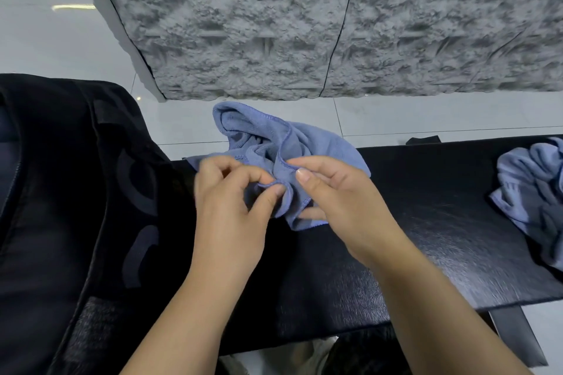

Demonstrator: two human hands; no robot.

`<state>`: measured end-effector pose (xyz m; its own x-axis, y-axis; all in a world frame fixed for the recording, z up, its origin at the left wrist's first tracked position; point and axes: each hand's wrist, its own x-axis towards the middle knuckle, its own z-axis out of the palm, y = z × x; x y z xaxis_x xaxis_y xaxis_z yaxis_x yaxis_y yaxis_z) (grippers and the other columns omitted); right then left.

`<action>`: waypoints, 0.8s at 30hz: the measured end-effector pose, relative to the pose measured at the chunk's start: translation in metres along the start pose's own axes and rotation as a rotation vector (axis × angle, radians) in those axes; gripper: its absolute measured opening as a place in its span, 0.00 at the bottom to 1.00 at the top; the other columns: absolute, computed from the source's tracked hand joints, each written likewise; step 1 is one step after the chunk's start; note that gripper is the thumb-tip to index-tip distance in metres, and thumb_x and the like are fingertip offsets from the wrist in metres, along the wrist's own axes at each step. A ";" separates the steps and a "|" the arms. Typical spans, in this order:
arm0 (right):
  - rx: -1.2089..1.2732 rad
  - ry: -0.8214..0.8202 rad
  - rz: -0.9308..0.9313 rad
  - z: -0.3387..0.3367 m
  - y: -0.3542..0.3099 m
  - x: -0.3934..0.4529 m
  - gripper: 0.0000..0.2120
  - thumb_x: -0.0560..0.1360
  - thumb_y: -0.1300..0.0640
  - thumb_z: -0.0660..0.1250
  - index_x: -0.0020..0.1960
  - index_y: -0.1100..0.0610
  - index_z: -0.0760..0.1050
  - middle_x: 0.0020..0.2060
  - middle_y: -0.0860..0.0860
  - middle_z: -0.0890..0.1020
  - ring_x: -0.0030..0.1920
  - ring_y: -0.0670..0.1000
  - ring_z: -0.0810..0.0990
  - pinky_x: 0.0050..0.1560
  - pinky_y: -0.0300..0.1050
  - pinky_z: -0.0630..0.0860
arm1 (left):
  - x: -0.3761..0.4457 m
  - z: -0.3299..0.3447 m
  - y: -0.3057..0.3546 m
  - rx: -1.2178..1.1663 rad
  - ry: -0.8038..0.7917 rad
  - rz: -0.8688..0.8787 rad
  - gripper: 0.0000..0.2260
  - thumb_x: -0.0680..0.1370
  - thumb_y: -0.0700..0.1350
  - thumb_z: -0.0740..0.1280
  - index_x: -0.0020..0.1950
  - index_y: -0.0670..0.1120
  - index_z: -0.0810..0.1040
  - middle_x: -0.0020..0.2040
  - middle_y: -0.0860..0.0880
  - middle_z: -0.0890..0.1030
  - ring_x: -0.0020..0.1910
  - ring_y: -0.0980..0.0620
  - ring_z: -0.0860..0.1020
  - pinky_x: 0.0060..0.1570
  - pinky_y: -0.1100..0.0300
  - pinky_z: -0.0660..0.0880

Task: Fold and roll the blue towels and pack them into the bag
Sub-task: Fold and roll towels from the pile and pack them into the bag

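On the black table [457, 222], both hands' fingers [275, 192] pinch the crumpled blue towel's [259, 137] stitched hem.

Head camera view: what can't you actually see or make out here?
- Second towel: cut off by the right frame edge, so its full size is unknown.
- Bag: runs past the left edge; its opening and contents are not visible.
- Middle of the held towel: covered by the left hand and right hand.
- Left fingers: slightly blurred.

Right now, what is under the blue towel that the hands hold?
Under the crumpled blue towel held by both hands, left and right, lies the black table. Its far part overhangs the white floor. Anything beneath the folds is hidden.
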<state>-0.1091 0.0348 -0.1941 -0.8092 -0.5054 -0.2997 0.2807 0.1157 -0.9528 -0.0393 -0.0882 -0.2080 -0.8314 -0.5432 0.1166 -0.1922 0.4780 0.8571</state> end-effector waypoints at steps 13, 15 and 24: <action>0.075 0.167 0.012 -0.002 0.002 0.003 0.08 0.72 0.60 0.70 0.37 0.50 0.83 0.40 0.55 0.85 0.48 0.61 0.83 0.50 0.59 0.80 | -0.001 0.000 -0.001 0.007 -0.154 0.138 0.09 0.77 0.41 0.63 0.44 0.56 0.76 0.43 0.55 0.75 0.47 0.63 0.73 0.46 0.77 0.65; 0.065 0.138 0.015 -0.002 0.002 0.003 0.07 0.73 0.60 0.70 0.39 0.51 0.83 0.41 0.58 0.85 0.46 0.64 0.82 0.48 0.59 0.79 | -0.001 0.000 -0.001 0.019 -0.150 0.100 0.10 0.76 0.41 0.67 0.39 0.55 0.75 0.39 0.55 0.76 0.44 0.62 0.74 0.44 0.75 0.66; 0.006 -0.097 0.038 -0.002 -0.001 0.000 0.10 0.76 0.65 0.65 0.53 0.52 0.78 0.46 0.50 0.85 0.50 0.49 0.83 0.55 0.45 0.79 | 0.001 -0.002 0.003 -0.120 -0.051 0.035 0.11 0.73 0.41 0.71 0.38 0.57 0.75 0.37 0.57 0.77 0.39 0.61 0.75 0.41 0.74 0.68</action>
<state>-0.1102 0.0370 -0.1933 -0.7441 -0.5811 -0.3297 0.3140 0.1314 -0.9403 -0.0397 -0.0881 -0.2043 -0.8625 -0.4905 0.1248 -0.1013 0.4089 0.9069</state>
